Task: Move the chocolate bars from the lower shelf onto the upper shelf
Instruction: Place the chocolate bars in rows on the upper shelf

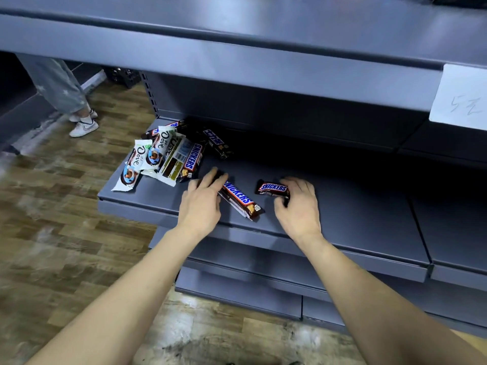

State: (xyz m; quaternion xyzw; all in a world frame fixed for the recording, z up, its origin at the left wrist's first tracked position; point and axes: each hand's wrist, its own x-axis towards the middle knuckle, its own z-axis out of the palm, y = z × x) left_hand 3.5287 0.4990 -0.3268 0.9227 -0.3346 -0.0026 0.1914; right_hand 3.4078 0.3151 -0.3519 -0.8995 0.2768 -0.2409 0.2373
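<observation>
"SNICKERS" on brown bars (pixel 241 197), "Dove" on white wrappers (pixel 137 159)

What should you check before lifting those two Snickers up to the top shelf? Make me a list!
1. Right hand has its bar: ok. Its fingers curl round the small Snickers.
2. Left hand has its bar: cannot tell. Its fingers lie on one end of the long Snickers, but a full grip is not visible.
3. Long bar safely on the lower shelf: not ok. Its near end sits right at the front edge.
4. Room on the upper shelf: ok. The part in view above the hands is bare.
5. Bars left for later: ok. The pile of Dove and Snickers bars lies apart from both hands.
</observation>
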